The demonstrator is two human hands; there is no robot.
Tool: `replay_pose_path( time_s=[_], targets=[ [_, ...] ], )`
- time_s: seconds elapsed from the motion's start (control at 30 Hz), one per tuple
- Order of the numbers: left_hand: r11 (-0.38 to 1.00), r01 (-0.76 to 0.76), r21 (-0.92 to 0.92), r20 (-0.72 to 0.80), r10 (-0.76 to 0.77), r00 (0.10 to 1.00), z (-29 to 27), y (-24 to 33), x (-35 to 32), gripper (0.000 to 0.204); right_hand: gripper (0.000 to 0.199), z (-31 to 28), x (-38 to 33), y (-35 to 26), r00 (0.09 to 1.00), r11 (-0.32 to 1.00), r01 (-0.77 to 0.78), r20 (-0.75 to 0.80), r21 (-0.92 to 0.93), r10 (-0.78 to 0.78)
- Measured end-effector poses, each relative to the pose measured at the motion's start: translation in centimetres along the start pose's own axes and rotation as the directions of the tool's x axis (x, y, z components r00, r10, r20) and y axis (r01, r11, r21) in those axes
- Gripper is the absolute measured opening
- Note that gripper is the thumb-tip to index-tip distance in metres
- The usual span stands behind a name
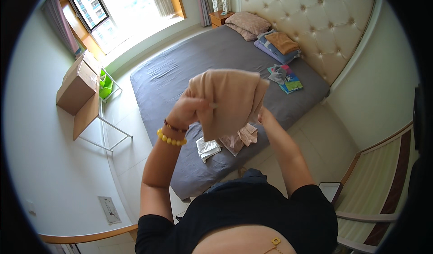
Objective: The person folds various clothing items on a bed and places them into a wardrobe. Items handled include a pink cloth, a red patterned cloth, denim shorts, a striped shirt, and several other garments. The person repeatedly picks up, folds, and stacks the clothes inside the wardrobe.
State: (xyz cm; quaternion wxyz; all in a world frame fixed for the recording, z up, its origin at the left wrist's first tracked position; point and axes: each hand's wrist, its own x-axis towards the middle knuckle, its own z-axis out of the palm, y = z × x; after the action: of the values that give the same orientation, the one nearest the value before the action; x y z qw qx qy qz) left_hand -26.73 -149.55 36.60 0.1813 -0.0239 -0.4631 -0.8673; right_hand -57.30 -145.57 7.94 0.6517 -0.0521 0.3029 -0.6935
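Above the grey-sheeted bed (176, 73), the left hand (187, 109) grips a soft beige folded cloth (234, 96), whose loose layers might slip open if the partly hidden right hand (265, 116), grasp unclear, lacks hold.

The raised beige cloth (232, 101) partly hides the right hand (264, 115).

Left hand (189, 111) held up front, closed in pinch, thumb (201, 103) pointed inward. Left arm (158, 170) kinda raised, bent at elbow. Right hand (265, 116) mostly hidden, finger pose can't be made out tbh. Right arm (287, 151) stretched forward, angled leftward.
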Motion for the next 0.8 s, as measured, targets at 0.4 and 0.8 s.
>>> replay_pose_path(
  time_s=[0.4, 0.8],
  targets=[
    [0.989, 0.068, 0.128, -0.018, -0.067, 0.998, 0.2, 5.7, 5.1, 0.032, 0.063, 8.3, -9.8, 6.9, 0.723, 0.96, 0.003, 0.664, -0.279, 0.191],
    [0.892, -0.217, 0.396, -0.016, 0.244, 0.97, -2.0, 14.8, 2.5, 0.044, 0.036, 2.2, -4.0, 10.1, 0.974, 0.001, 0.206, 0.205, -0.978, 0.093]
  ],
)
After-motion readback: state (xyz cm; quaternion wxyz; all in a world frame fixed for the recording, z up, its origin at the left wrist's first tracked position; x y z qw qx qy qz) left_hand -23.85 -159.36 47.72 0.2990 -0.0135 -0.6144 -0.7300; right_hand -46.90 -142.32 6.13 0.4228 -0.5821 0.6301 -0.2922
